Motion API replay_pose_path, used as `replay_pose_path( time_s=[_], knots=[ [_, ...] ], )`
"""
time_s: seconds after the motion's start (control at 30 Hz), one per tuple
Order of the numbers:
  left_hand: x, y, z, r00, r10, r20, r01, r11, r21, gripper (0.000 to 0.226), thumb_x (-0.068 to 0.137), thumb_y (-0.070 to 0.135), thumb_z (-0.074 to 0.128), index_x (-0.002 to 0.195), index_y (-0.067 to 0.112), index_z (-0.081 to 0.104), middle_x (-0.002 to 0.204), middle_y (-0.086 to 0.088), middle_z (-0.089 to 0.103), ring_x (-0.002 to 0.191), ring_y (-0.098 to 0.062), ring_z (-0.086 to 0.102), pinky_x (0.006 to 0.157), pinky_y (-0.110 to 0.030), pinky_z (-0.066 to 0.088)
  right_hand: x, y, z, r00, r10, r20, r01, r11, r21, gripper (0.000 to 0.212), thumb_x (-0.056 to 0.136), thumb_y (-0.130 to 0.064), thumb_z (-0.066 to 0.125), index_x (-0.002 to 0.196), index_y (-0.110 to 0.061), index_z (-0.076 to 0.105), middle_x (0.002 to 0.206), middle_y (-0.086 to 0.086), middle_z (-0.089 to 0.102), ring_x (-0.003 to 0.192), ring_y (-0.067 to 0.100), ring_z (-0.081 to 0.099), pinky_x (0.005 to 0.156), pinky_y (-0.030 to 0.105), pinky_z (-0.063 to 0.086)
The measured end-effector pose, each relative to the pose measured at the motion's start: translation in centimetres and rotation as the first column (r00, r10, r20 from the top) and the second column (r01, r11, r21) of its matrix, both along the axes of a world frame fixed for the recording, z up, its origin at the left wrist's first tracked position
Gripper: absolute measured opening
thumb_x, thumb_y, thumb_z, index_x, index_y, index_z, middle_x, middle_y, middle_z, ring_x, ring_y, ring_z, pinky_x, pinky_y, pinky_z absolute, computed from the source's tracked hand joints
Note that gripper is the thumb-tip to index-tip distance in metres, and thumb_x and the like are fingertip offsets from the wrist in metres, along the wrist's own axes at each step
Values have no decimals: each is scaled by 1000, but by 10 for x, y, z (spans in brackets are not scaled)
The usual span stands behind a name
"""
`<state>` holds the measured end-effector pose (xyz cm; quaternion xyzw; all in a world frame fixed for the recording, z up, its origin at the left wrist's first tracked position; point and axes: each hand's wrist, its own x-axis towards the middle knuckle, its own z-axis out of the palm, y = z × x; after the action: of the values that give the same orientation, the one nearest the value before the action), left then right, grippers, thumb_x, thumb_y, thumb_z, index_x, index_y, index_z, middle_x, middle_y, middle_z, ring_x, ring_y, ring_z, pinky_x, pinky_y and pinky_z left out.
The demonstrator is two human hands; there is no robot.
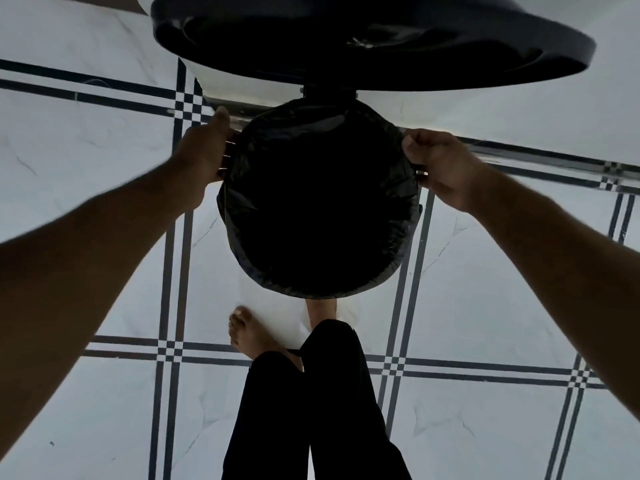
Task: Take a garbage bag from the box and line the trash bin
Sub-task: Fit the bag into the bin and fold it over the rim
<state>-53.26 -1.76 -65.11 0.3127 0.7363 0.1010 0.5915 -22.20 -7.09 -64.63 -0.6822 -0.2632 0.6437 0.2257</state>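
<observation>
Garbage bag point(318, 202) lies black and crinkled over the mouth of the round trash bin point(414, 202), which stands on the floor straight below my head camera; the plastic is folded outward over the rim all the way round, and its inside reads as one dark hollow. From this single head view I see my left hand point(204, 150) at the bin's left edge, fingers curled over the rim and closed on the bag's folded hem there. My right hand point(440, 164) sits at the opposite edge, likewise pinched shut on the hem, thumb on top. Both forearms reach in from the lower corners of the frame. Beyond the bin, its dark lid point(374, 39) stands raised on the hinge at the far side, its underside turned toward the camera. Below the bin my legs in dark trousers point(311, 410) come up from the bottom edge, with one bare foot point(249, 334) flat on the floor just beside the bin's near edge; the other foot is mostly hidden under the bin. White floor tiles point(104, 168) with dark striped borders fill everything else.
</observation>
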Motion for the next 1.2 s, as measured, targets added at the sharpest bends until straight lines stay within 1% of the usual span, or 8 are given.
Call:
replay_pose_path(
  time_s=[0.13, 0.33, 0.57, 0.77, 0.87, 1.0, 1.1, 1.2],
  knots=[
    [7, 12, 2, 999, -2, 47, -2, 996, 90, 35, 105, 35, 37, 85, 21, 63, 76, 5, 62, 64, -7, 57, 62, -21, 46, -13, 7, 4, 989, -138, 54, 134, 989, 68, 25, 95, -17, 56, 118, -18, 66, 89, -9, 66, 76, 4, 62, 68, 20, 46],
    [25, 22, 8, 972, -234, 22, 224, 949, 223, 27, 97, 36, 55, 107, 18, 73, 108, -4, 72, 98, -15, 66, 92, -27, 48, -28, 16, -5, 950, 23, 312, -114, 954, 277, 18, 91, -11, 69, 109, -9, 70, 77, -2, 64, 62, -2, 62, 63, 13, 51],
    [18, 28, 8, 979, -203, 26, 201, 976, 79, 44, 103, 47, 33, 93, 28, 72, 108, -5, 69, 101, -20, 63, 99, -34, 46, -32, 35, -10, 849, 295, 438, -375, 921, 107, 17, 99, -24, 55, 112, -27, 66, 100, -4, 65, 94, 12, 60, 88, 30, 48],
    [14, 30, 6, 975, -203, -89, 207, 977, 45, 74, 85, 66, 33, 123, 10, 63, 123, -16, 64, 111, -30, 61, 100, -44, 49, -37, 47, -1, 757, 452, 472, -504, 864, -19, 29, 102, -19, 45, 117, -2, 61, 97, 10, 56, 91, 21, 49, 86, 40, 46],
    [11, 26, 4, 971, -221, -91, 226, 973, 39, 62, 98, 57, 31, 122, 8, 60, 111, -11, 65, 95, -24, 62, 83, -33, 51, -36, 50, 1, 738, 481, 474, -527, 849, -41, 30, 101, -18, 46, 116, 5, 57, 94, 21, 56, 89, 21, 45, 88, 45, 48],
    [0, 17, 5, 973, -213, -84, 222, 969, 111, 46, 97, 47, 37, 110, 13, 65, 113, -14, 68, 100, -32, 65, 79, -40, 53, -29, 34, 5, 865, 283, 415, -356, 928, 108, 27, 94, -29, 65, 115, -12, 63, 80, -5, 60, 76, 10, 56, 61, 14, 44],
    [-17, -3, 7, 978, -147, -150, 176, 963, 203, 42, 86, 47, 44, 105, 17, 66, 109, -15, 69, 98, -35, 65, 93, -50, 51, -19, 12, 3, 941, -10, 339, -62, 978, 199, 38, 86, -45, 71, 114, -21, 61, 89, 0, 64, 76, 9, 61, 74, 23, 50],
    [-25, -25, 4, 998, -2, -55, 13, 980, 196, 22, 96, 36, 47, 81, 25, 58, 80, -1, 60, 73, -18, 56, 74, -33, 50, -11, -12, 1, 918, -176, 356, 88, 964, 249, 19, 88, -42, 63, 102, -30, 57, 90, -7, 65, 78, 10, 63, 80, 34, 52]
  ],
)
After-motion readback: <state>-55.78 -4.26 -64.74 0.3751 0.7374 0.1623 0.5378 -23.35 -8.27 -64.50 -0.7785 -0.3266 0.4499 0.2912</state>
